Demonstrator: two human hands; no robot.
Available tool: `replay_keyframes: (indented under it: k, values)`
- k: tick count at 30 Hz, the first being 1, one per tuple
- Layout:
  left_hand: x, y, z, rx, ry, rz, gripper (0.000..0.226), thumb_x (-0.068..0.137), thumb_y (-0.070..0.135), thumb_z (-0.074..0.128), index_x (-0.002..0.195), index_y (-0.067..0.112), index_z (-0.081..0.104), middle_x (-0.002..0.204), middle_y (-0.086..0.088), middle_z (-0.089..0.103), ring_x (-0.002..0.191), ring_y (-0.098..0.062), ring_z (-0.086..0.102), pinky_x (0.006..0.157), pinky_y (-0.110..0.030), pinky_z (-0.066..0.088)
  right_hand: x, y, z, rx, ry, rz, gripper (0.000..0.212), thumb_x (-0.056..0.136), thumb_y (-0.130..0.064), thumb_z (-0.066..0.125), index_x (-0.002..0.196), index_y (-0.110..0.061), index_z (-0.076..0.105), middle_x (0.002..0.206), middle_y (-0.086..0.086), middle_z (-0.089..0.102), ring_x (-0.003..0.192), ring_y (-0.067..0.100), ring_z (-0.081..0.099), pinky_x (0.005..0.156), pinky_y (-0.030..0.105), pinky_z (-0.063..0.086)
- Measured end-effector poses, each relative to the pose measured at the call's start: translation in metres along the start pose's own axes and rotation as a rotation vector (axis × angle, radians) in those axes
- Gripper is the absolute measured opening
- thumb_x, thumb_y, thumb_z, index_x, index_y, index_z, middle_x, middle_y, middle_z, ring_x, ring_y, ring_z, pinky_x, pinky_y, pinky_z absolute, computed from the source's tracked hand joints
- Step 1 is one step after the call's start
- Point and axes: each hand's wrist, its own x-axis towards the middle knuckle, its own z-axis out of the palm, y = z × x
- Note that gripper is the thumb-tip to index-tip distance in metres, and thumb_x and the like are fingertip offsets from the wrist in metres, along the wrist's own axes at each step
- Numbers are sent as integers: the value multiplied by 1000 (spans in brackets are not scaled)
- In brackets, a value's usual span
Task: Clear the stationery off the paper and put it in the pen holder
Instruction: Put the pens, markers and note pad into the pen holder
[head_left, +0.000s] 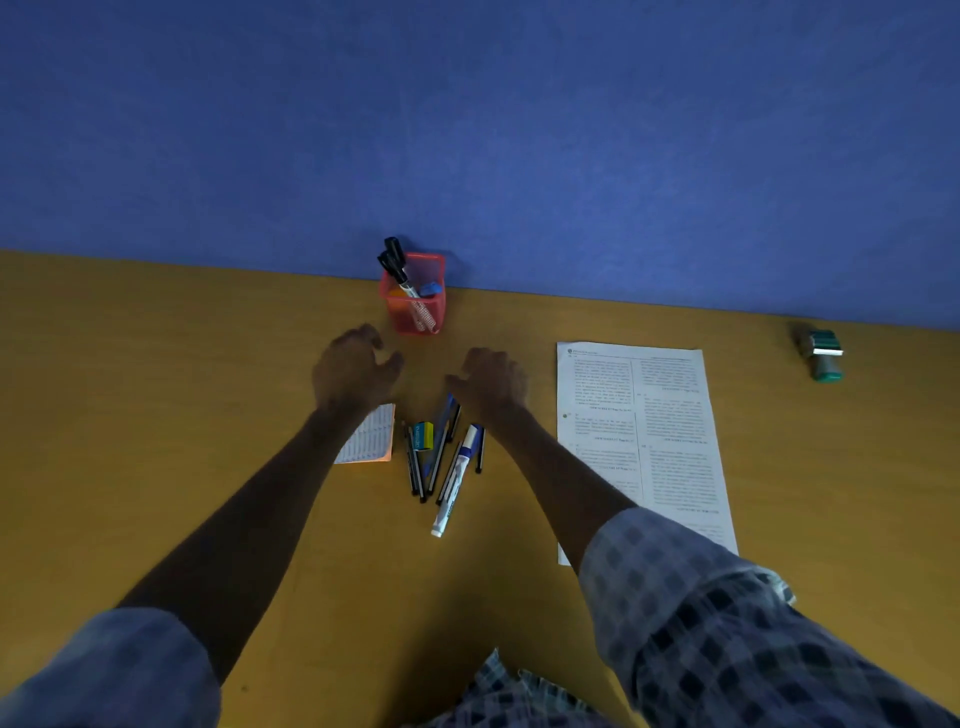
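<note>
The holder (415, 301) stands at the back of the desk (156, 415), against the wall (467, 130), with markers (397, 265) in it. Before it lie both hands — left (353, 371), right (491, 384) — and nearer still a cluster of pens (441, 462). A card (370, 439) lies left of the pens, a sheet (644, 441) right — a stamp (822, 356) far right.
</note>
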Motion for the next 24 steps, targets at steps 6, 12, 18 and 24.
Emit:
replay_keyframes:
  k: [6, 12, 18, 24]
  values:
    - [-45, -13, 8, 318, -214, -68, 61, 77, 59, 65, 113, 11, 57, 112, -16, 61, 105, -37, 61, 81, -41, 49, -18, -9, 15, -61, -34, 61, 44, 84, -53, 61, 103, -13, 61, 98, 8, 65, 93, 29, 63, 70, 32, 38]
    - [-60, -9, 9, 273, -173, -80, 50, 84, 44, 65, 113, 5, 58, 111, -18, 58, 105, -37, 58, 78, -43, 50, -21, -17, 17, -61, -50, 63, 29, 91, -33, 61, 109, -11, 57, 108, 10, 64, 103, 29, 62, 79, 37, 49]
    - [-59, -5, 8, 276, -180, -82, 45, 88, 40, 60, 116, 5, 63, 115, -20, 56, 107, -38, 57, 81, -44, 50, -19, -23, 15, 53, -68, 130, 23, 84, -18, 66, 105, -8, 64, 105, 14, 67, 101, 32, 64, 81, 40, 56]
    - [-57, 1, 4, 251, -151, -52, 33, 91, 30, 55, 106, 3, 68, 105, -19, 59, 94, -39, 62, 73, -41, 51, -17, -21, 14, 124, -63, 160, 25, 81, -20, 71, 102, -8, 64, 100, 13, 68, 94, 30, 67, 78, 42, 59]
